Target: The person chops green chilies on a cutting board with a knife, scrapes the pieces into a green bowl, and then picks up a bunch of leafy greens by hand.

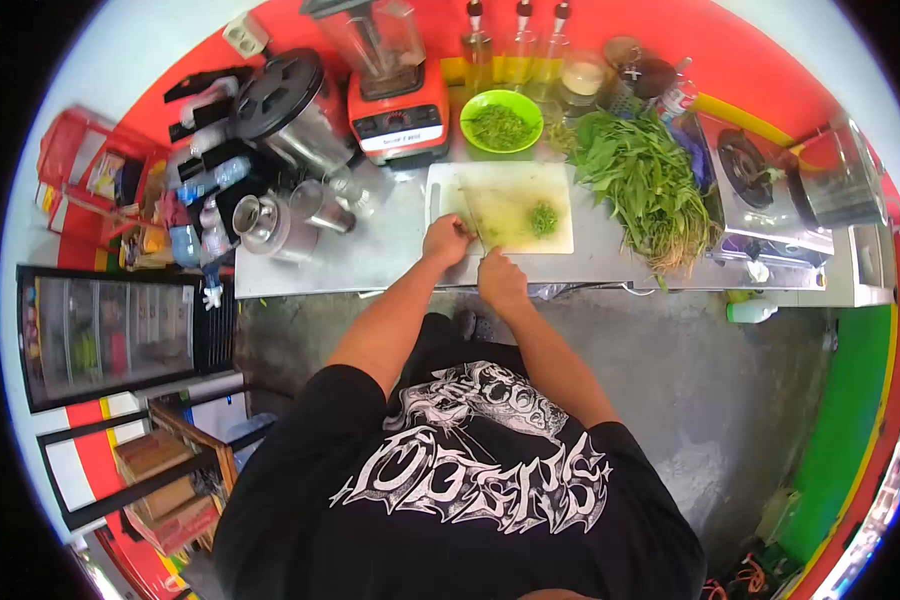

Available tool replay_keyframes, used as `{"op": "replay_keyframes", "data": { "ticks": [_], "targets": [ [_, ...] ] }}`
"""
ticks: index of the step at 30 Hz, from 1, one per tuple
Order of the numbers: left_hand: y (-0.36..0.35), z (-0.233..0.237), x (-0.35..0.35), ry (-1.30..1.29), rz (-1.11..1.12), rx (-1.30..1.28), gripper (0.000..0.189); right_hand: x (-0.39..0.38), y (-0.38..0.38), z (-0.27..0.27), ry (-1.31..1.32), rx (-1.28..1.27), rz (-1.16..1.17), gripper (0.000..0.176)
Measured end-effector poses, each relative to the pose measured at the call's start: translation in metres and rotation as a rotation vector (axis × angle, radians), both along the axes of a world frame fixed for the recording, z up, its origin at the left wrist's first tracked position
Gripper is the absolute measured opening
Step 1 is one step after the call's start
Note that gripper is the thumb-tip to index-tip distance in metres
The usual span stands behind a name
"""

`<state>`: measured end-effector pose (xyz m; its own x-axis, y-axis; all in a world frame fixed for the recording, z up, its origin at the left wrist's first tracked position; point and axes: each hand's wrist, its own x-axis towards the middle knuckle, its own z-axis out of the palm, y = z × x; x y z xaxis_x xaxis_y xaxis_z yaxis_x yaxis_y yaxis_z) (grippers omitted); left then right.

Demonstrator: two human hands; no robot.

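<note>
A white cutting board (520,180) lies on the metal table, with a small pile of chopped greens (543,219) on its right part. My right hand (502,279) is closed round the handle of a knife (474,212), whose blade points away across the board. At the board's lower left edge, my left hand (448,240) has its fingers curled together beside the blade; what they hold, if anything, is too small to make out. Behind the board stands a green bowl (503,149) of chopped greens. Right of the board lies a large leafy bunch (642,185).
A red blender (398,122), a large metal container (300,115) and a steel jug (270,225) stand left of the bowl. Bottles (477,60) line the back wall. To the right is a gas stove (755,185). The metal table's front edge (320,288) runs before me.
</note>
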<state>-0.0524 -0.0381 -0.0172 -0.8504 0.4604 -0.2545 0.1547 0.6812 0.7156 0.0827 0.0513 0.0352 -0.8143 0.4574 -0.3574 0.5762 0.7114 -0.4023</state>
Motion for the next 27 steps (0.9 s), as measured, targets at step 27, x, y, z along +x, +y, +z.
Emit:
{"op": "replay_keyframes", "data": {
  "ticks": [27],
  "targets": [
    [0.007, 0.012, 0.009, 0.096, 0.026, -0.093, 0.039, 0.008, 0.025, 0.017, 0.014, -0.123, -0.032, 0.044]
  ]
}}
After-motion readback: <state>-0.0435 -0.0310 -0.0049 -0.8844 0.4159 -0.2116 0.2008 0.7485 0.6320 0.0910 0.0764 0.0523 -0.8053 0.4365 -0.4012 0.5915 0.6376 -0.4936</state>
